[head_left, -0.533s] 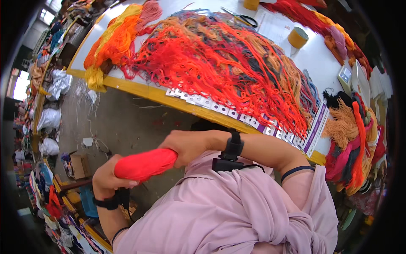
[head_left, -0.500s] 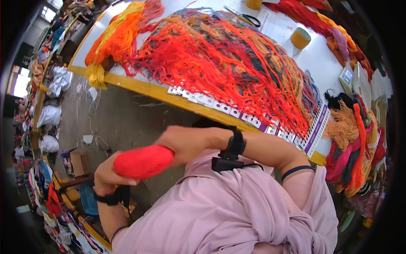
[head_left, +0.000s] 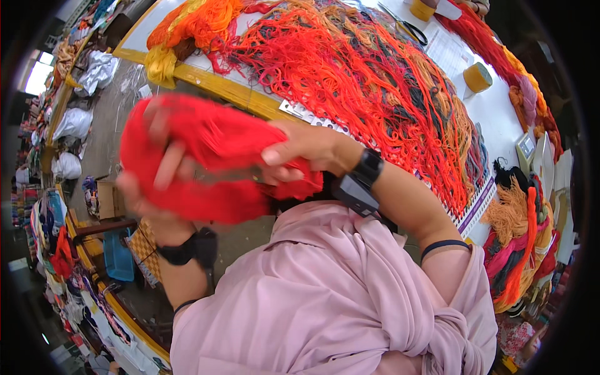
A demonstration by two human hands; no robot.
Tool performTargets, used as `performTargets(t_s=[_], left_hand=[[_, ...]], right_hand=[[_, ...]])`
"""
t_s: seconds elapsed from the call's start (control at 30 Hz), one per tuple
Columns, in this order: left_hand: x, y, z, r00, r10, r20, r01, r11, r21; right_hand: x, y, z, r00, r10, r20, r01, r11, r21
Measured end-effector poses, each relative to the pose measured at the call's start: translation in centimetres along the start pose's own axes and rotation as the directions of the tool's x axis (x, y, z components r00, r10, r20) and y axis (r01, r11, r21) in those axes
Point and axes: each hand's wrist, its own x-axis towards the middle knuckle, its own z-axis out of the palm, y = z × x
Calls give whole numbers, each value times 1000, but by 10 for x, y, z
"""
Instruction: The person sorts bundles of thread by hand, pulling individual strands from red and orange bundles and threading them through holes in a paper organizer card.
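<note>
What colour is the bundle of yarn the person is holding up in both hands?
Bright red. The yarn bundle shows clearly in the head view, gripped between the left hand and right hand.

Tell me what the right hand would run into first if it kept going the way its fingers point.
The right hand points toward the person's left, its fingers already pressed on the red yarn bundle. So the bundle comes first, and behind it probably the left hand gripping its far side; depth is unclear.
</note>
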Motion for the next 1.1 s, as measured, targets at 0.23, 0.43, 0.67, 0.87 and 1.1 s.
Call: performTargets(t_s=[0.23, 0.43, 0.67, 0.87, 1.1], left_hand=[[46, 0, -11, 982, -186, 15, 11, 141, 990], [40, 35, -15, 904, -426, 21, -211, -403, 890], [-6, 18, -116, 853, -419, -310, 41, -538, 842], [19, -57, -41, 825, -564, 49, -311, -380, 871], [5, -40, -75, 819, -567, -87, 35, -102, 994]], right_hand=[[11, 35, 6, 927, 358, -113, -374, 911, -174], [-26, 30, -13, 904, 315, -289, -399, 866, -303], [-22, 6, 33, 848, -219, -483, -267, 610, -746], [-33, 19, 14, 903, -288, -319, 149, 906, -397], [-36, 13, 49, 734, -643, -219, -302, -20, -953]])
